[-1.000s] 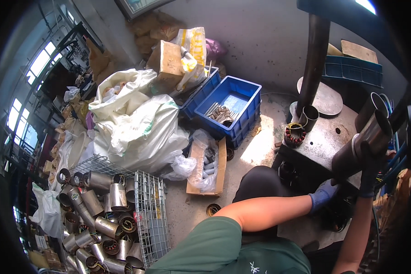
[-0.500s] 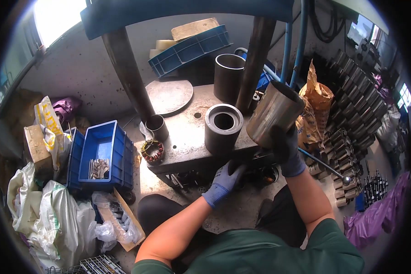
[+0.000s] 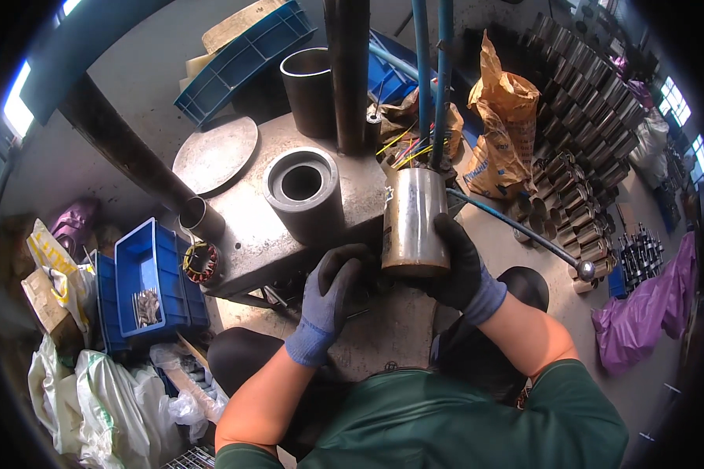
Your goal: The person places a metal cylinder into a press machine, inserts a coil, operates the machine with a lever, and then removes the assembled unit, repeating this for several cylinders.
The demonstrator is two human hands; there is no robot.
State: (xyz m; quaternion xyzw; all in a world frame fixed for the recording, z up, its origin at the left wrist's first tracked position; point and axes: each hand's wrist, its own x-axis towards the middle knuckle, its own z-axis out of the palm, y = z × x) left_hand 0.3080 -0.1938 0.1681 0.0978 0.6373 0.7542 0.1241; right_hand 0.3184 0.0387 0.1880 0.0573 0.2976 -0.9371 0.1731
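Note:
A shiny metal cylinder [image 3: 416,223] is held in front of the press bench's near right side. Its wall faces me, with a dark printed mark at the left edge. My right hand [image 3: 460,262], in a blue-grey and black glove, wraps round its right side and lower end. My left hand [image 3: 335,285], gloved alike, hovers just left of the cylinder, fingers loosely bent and apart, apparently holding nothing. On the bench plate [image 3: 246,219] stands a thick-walled dark cylinder [image 3: 305,195] with a ring-shaped top. Behind it is a wider open tube [image 3: 309,94].
A small tube [image 3: 202,219] and a wire-wound stator [image 3: 201,263] sit at the bench's left end. A blue lever with a ball end [image 3: 585,270] juts right. Blue crates [image 3: 152,273] stand left; stacked metal tubes [image 3: 583,109] and a torn paper bag [image 3: 502,133] lie right.
The cylinder in my right hand has come down, nearer and more upright. My left hand has risen from the bench edge toward it. The whole view has swung to the right.

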